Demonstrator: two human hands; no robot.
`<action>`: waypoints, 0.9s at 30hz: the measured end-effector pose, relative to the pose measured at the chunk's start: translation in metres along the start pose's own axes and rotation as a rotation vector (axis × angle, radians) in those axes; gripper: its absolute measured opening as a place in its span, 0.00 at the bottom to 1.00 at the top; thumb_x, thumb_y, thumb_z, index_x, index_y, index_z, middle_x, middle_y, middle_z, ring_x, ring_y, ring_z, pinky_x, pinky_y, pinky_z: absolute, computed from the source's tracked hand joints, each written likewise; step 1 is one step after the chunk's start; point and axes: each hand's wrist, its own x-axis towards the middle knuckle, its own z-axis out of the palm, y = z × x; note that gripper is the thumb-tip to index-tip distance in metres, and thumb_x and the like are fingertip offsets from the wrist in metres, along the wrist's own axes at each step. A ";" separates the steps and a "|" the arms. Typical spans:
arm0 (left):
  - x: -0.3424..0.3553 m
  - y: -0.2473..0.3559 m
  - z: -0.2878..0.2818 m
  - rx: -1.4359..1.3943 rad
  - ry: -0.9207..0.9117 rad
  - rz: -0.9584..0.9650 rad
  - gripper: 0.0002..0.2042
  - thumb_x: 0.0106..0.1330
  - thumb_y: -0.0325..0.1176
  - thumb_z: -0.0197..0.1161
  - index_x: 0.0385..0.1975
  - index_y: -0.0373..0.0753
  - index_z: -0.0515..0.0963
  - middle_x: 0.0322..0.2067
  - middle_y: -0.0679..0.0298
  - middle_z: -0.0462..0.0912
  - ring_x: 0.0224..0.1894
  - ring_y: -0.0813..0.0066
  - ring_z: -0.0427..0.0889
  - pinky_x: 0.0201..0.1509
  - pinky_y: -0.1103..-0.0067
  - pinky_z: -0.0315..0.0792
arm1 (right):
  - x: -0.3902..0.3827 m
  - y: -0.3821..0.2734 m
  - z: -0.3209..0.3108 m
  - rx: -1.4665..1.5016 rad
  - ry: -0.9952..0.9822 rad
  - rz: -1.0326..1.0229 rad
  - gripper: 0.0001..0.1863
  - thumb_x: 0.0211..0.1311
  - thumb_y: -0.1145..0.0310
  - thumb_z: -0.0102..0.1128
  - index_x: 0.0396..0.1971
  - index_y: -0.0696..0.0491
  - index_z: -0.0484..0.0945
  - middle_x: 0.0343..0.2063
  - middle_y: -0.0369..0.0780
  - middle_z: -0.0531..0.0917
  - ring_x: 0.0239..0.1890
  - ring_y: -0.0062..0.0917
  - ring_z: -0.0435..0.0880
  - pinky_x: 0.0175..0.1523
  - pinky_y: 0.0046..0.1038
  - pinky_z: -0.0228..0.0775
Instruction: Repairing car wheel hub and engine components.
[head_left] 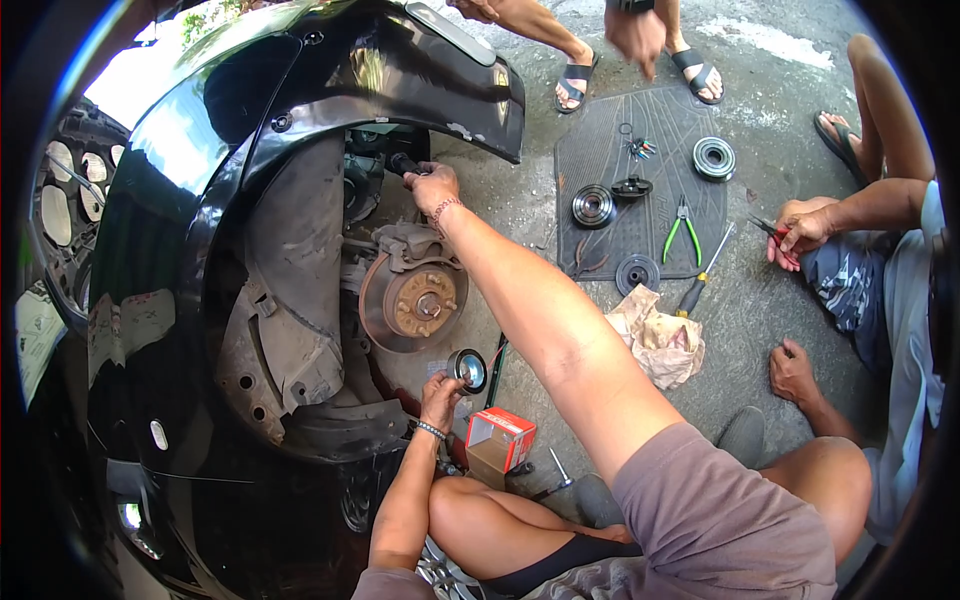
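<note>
My left hand [438,403] grips a round, black-rimmed metal part [467,371] with a shiny bluish inner face, low beside the wheel well. It is held up off the ground, above an open red-and-white box [502,437]. My right arm reaches forward across the wheel opening. There my right hand [434,188] is closed around a short black cylindrical thing [403,164] that looks like a flashlight, pointed toward the parts inside the well. A rusty brake disc [412,302] with its hub and studs stands exposed between my two hands.
The black car fender [400,75] arches over the well. A rubber mat [580,150] carries pulleys [593,206], keys [641,149] and green-handled pliers [683,236]. A screwdriver [690,298] and crumpled paper [656,342] lie nearer. At right, another person's hand holds red-handled pliers [774,236]; another stands beyond the mat.
</note>
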 end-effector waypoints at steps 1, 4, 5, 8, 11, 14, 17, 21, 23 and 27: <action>0.002 -0.003 -0.005 -0.001 0.001 0.001 0.09 0.56 0.26 0.62 0.37 0.38 0.76 0.28 0.71 0.81 0.25 0.89 0.74 0.25 0.91 0.65 | 0.000 0.001 -0.001 0.000 -0.002 -0.001 0.28 0.47 0.65 0.72 0.50 0.59 0.79 0.45 0.51 0.83 0.50 0.37 0.82 0.57 0.30 0.71; 0.005 -0.010 -0.021 0.065 -0.012 -0.036 0.13 0.57 0.26 0.61 0.42 0.32 0.72 0.35 0.59 0.84 0.31 0.80 0.80 0.34 0.85 0.69 | -0.006 0.002 0.001 0.051 -0.043 0.009 0.28 0.47 0.65 0.72 0.50 0.59 0.79 0.44 0.50 0.84 0.49 0.37 0.83 0.56 0.30 0.71; 0.004 -0.010 -0.018 0.067 0.003 -0.036 0.14 0.56 0.27 0.62 0.42 0.32 0.72 0.34 0.61 0.83 0.30 0.81 0.79 0.33 0.85 0.68 | -0.007 0.002 0.000 0.042 -0.039 0.005 0.28 0.47 0.64 0.72 0.50 0.59 0.79 0.44 0.50 0.84 0.49 0.37 0.83 0.56 0.30 0.72; 0.009 -0.013 -0.017 0.093 0.043 -0.025 0.16 0.54 0.28 0.64 0.42 0.33 0.72 0.31 0.64 0.82 0.27 0.83 0.76 0.29 0.86 0.64 | -0.008 0.003 -0.001 0.042 -0.032 -0.036 0.28 0.47 0.64 0.72 0.50 0.60 0.79 0.43 0.50 0.84 0.48 0.38 0.83 0.56 0.31 0.72; 0.016 -0.016 -0.022 0.090 0.003 0.007 0.16 0.52 0.29 0.65 0.41 0.34 0.73 0.26 0.69 0.80 0.22 0.89 0.71 0.24 0.88 0.59 | -0.006 0.006 -0.002 -0.016 0.014 -0.098 0.27 0.47 0.63 0.71 0.48 0.61 0.79 0.43 0.51 0.84 0.49 0.39 0.83 0.56 0.33 0.72; 0.015 -0.014 -0.020 0.015 -0.001 0.038 0.13 0.54 0.26 0.63 0.40 0.33 0.72 0.28 0.66 0.83 0.19 0.89 0.70 0.20 0.92 0.57 | -0.009 0.008 -0.002 0.039 0.047 -0.034 0.26 0.48 0.65 0.72 0.48 0.61 0.80 0.43 0.52 0.84 0.49 0.39 0.83 0.57 0.32 0.71; 0.012 -0.009 -0.018 0.023 -0.012 0.016 0.13 0.55 0.25 0.62 0.40 0.33 0.72 0.28 0.66 0.82 0.20 0.88 0.71 0.21 0.91 0.60 | -0.009 0.010 -0.008 0.024 0.058 -0.024 0.26 0.48 0.66 0.72 0.48 0.60 0.79 0.44 0.52 0.83 0.50 0.39 0.82 0.58 0.32 0.71; 0.003 -0.010 -0.020 0.008 0.013 0.016 0.12 0.55 0.24 0.61 0.39 0.34 0.72 0.28 0.66 0.82 0.22 0.88 0.73 0.23 0.91 0.62 | -0.018 0.011 -0.008 -0.005 0.031 -0.008 0.26 0.49 0.65 0.71 0.49 0.60 0.79 0.45 0.52 0.83 0.51 0.40 0.81 0.58 0.32 0.70; 0.002 -0.010 -0.015 -0.020 0.046 0.028 0.11 0.55 0.25 0.62 0.38 0.35 0.73 0.27 0.68 0.81 0.24 0.88 0.74 0.25 0.90 0.63 | -0.017 0.012 -0.009 -0.005 0.021 -0.005 0.26 0.49 0.65 0.71 0.49 0.59 0.79 0.45 0.52 0.83 0.51 0.40 0.81 0.59 0.32 0.70; 0.004 -0.009 -0.016 0.025 0.015 -0.002 0.11 0.55 0.25 0.62 0.38 0.35 0.73 0.26 0.70 0.79 0.25 0.88 0.74 0.27 0.90 0.64 | -0.011 0.019 -0.009 0.002 0.079 -0.054 0.24 0.49 0.66 0.71 0.46 0.62 0.80 0.36 0.48 0.86 0.40 0.32 0.85 0.48 0.29 0.73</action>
